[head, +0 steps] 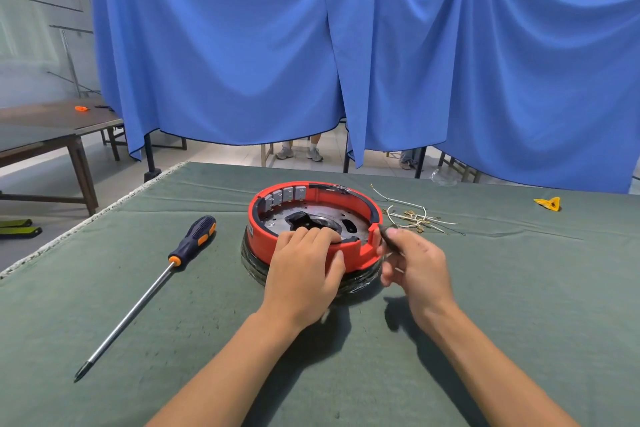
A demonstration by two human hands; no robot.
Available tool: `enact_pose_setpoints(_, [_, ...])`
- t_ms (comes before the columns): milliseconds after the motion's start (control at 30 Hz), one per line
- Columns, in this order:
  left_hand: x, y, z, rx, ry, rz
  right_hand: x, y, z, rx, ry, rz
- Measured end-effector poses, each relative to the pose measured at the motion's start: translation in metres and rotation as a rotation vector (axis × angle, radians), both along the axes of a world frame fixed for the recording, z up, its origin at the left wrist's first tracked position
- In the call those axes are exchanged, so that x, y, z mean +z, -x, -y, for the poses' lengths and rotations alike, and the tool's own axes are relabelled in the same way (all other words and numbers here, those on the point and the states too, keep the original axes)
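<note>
- A green cloth covers the table (519, 288) in front of me, and a blue curtain (225, 45) hangs in folds along its far side.
- Under the curtain's hem I can see a pair of shoes (299, 152) on the floor. Off to the left stand brown side tables (52, 121), the farther one with a small orange thing (82, 108) on it.
- The round red-rimmed unit (258, 236) sits on the cloth near the middle of the table, just ahead of me, on a dark base.
- Inside its rim lies a metal plate (277, 220) with a dark opening at its centre, and a row of grey blocks (287, 194) lines the far left of the wall.
- My left hand (304, 270) grips the near edge of the rim, with the fingers curled over the top into the inside and the thumb pressed against the outer wall.
- My right hand (415, 263) is at the right side of the rim beside a notch. Thumb and forefinger pinch a small dark piece (386, 230), which is too blurred for me to tell what it is. The other fingers are loosely bent.
- A long screwdriver (145, 296) with a black and orange handle lies on the cloth to the left, apart from the unit, its tip toward me.
- A tangle of pale wires (415, 217) lies just behind and to the right of the unit.
- A yellow scrap (549, 203) lies well off to the right.
</note>
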State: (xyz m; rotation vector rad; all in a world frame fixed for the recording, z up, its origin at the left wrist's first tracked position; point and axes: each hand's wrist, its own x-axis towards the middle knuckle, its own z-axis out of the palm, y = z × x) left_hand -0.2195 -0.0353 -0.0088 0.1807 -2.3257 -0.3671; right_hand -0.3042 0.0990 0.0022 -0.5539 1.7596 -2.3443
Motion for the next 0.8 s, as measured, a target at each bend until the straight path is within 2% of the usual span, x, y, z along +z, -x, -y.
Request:
enact_pose_setpoints(100, [0.000, 0.000, -0.001, 0.002, 0.002, -0.003, 0.009, 0.004, -0.006, 0.332, 0.262, 0.365])
enact_pose_setpoints(167, [-0.001, 0.000, -0.001, 0.001, 0.001, -0.004, 0.012, 0.005, -0.009, 0.432, 0.337, 0.438])
enact_pose_setpoints(300, [-0.001, 0.001, -0.001, 0.000, 0.002, 0.001, 0.011, 0.006, -0.010, 0.461, 0.306, 0.460])
enact_pose_setpoints(400, [0.000, 0.000, -0.001, -0.004, 0.001, -0.012, 0.008, 0.007, -0.008, 0.416, 0.191, 0.423])
enact_pose_setpoints(600, [0.003, 0.001, 0.003, -0.044, -0.098, -0.018, 0.004, 0.009, -0.002, 0.103, 0.068, 0.224])
enact_pose_setpoints(800, [0.004, 0.000, 0.013, -0.037, -0.183, -0.025, 0.001, -0.002, 0.001, 0.051, -0.093, 0.003])
